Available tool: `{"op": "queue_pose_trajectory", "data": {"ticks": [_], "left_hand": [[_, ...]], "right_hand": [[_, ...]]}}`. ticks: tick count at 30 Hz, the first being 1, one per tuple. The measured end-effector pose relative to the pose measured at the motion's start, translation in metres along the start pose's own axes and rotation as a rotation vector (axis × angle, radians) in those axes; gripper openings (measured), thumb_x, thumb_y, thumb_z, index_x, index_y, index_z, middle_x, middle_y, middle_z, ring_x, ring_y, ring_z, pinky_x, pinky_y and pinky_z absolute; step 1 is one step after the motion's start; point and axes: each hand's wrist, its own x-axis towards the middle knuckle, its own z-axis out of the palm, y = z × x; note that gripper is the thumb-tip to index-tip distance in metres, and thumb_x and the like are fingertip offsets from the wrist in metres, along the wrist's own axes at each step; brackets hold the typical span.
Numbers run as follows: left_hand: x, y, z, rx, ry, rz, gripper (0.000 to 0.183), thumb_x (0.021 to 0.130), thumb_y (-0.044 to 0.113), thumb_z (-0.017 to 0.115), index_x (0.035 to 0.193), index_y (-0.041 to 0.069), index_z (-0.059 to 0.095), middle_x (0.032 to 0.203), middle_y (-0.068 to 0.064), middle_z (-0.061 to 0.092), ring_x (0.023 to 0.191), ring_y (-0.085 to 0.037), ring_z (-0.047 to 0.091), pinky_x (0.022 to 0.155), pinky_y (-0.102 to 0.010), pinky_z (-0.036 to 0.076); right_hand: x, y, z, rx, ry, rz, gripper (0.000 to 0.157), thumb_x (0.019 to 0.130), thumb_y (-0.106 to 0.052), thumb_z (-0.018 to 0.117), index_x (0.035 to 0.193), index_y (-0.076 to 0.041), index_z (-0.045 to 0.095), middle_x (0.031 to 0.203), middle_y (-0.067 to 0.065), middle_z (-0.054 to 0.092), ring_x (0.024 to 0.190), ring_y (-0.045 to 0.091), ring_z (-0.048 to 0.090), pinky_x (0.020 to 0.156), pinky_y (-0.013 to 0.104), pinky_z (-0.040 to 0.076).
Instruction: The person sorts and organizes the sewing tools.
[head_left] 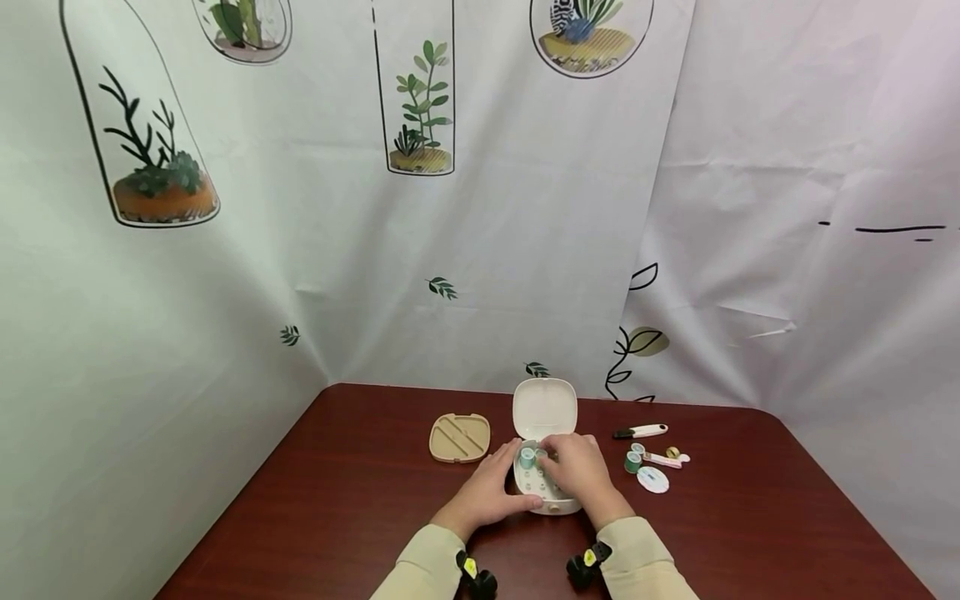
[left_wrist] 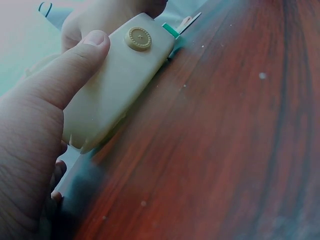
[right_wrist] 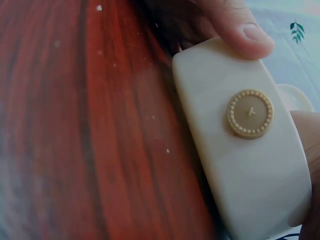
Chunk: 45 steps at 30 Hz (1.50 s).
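Note:
A small cream sewing box [head_left: 555,507] sits on the table with its lid [head_left: 545,408] raised at the back. Its front bears a round tan button-shaped catch [right_wrist: 250,114]. My left hand [head_left: 489,492] grips the box from the left, thumb [left_wrist: 82,62] across the front and fingers along the side. Inside, a pale green thread spool [head_left: 527,457] stands on the pegged floor at the back left. My right hand [head_left: 577,467] reaches into the box over its right part, fingertips pinching a second pale green spool [head_left: 541,455], partly hidden by those fingers.
A tan divided tray [head_left: 460,438] lies left of the box. On the right are a dark-and-white handled tool [head_left: 641,432], a green spool [head_left: 633,462], a paler spool [head_left: 637,448], a white disc [head_left: 652,479], a pinkish-white strip [head_left: 663,459] and a small gold piece [head_left: 672,452]. A fabric backdrop hangs behind.

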Motion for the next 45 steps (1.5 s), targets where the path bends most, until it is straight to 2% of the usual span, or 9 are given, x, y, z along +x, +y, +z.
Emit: {"op": "queue_pose_trajectory", "data": {"ticks": [7, 27, 33, 38, 41, 45], "left_hand": [[0.001, -0.001, 0.001, 0.01, 0.003, 0.002, 0.104, 0.084, 0.063, 0.072, 0.162, 0.013, 0.024, 0.164, -0.009, 0.029, 0.151, -0.032, 0.025, 0.116, -0.06, 0.028], [0.0, 0.001, 0.001, 0.002, 0.005, -0.012, 0.099, 0.086, 0.061, 0.07, 0.161, 0.013, 0.027, 0.164, -0.006, 0.03, 0.153, -0.03, 0.021, 0.117, -0.06, 0.027], [0.0, 0.001, 0.001, 0.005, 0.01, -0.01, 0.099, 0.086, 0.062, 0.071, 0.161, 0.013, 0.028, 0.164, -0.006, 0.031, 0.153, -0.03, 0.022, 0.117, -0.059, 0.027], [0.0, 0.0, 0.002, 0.008, 0.016, -0.009, 0.098, 0.085, 0.062, 0.071, 0.161, 0.014, 0.03, 0.163, -0.006, 0.033, 0.153, -0.03, 0.023, 0.117, -0.059, 0.028], [0.0, 0.0, 0.002, 0.005, 0.013, -0.02, 0.099, 0.085, 0.062, 0.072, 0.161, 0.014, 0.03, 0.163, -0.008, 0.033, 0.152, -0.03, 0.023, 0.117, -0.06, 0.028], [0.0, 0.001, 0.002, 0.0, 0.009, -0.033, 0.099, 0.085, 0.061, 0.072, 0.161, 0.015, 0.029, 0.163, -0.008, 0.032, 0.152, -0.03, 0.023, 0.116, -0.06, 0.028]], "right_hand": [[-0.001, -0.002, 0.0, -0.05, 0.029, -0.025, 0.016, 0.086, -0.026, 0.081, 0.096, -0.016, 0.077, 0.09, 0.0, 0.076, 0.084, 0.019, 0.07, 0.086, 0.049, 0.046], [0.0, -0.003, -0.004, -0.064, -0.038, -0.01, 0.02, 0.085, -0.026, 0.082, 0.102, -0.016, 0.076, 0.091, -0.002, 0.075, 0.083, 0.018, 0.069, 0.085, 0.047, 0.046], [0.0, -0.002, -0.007, -0.008, -0.061, 0.0, 0.02, 0.084, -0.023, 0.083, 0.101, -0.017, 0.076, 0.087, -0.004, 0.074, 0.08, 0.016, 0.067, 0.085, 0.047, 0.045], [0.0, 0.002, -0.012, 0.055, -0.064, 0.033, 0.014, 0.086, -0.023, 0.081, 0.099, -0.019, 0.075, 0.088, -0.005, 0.071, 0.082, 0.013, 0.065, 0.082, 0.042, 0.053], [0.001, 0.005, -0.019, 0.087, -0.046, 0.05, 0.012, 0.088, -0.022, 0.08, 0.098, -0.017, 0.075, 0.092, -0.003, 0.071, 0.084, 0.014, 0.064, 0.078, 0.041, 0.056], [0.002, 0.015, -0.032, 0.111, -0.011, 0.088, 0.013, 0.089, -0.022, 0.078, 0.1, -0.015, 0.074, 0.095, 0.0, 0.071, 0.086, 0.018, 0.063, 0.08, 0.045, 0.055]]}}
